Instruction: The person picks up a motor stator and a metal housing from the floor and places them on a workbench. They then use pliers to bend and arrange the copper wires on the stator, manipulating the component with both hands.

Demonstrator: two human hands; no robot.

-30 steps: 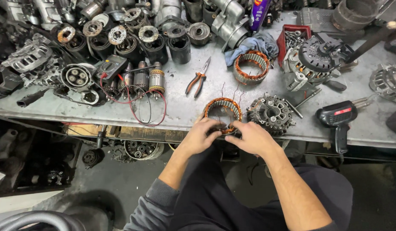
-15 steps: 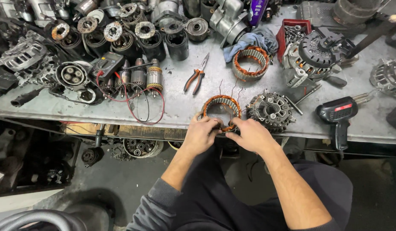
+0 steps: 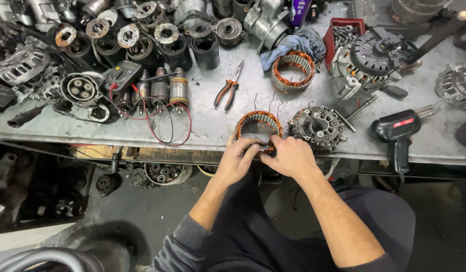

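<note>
Grey metal bench (image 3: pixel 213 126), scuffed and crowded, runs across the view with its near edge just above the person's lap. Toward the left end, a round black starter housing (image 3: pixel 80 88) sits beside a red looped wire (image 3: pixel 167 132) that trails close to the near edge. Further right, orange-handled pliers (image 3: pixel 228 89) lie on one of the few bare patches of bench, with open room around them. At the middle of the near edge stands the copper-wound ring-shaped stator (image 3: pixel 259 127), its front rim almost at the lip. The left hand (image 3: pixel 238 160) pinches the stator's front rim, fingers (image 3: pixel 249 149) curled on the windings. The right hand (image 3: pixel 292 157) meets it from the other side, fingers pressed together on the same rim. Just beside the stator lies a grey cast alloy alternator end cover (image 3: pixel 317 127), nearly touching. Near the right end a black and red cordless screwdriver (image 3: pixel 397 132) overhangs the near edge.
</note>
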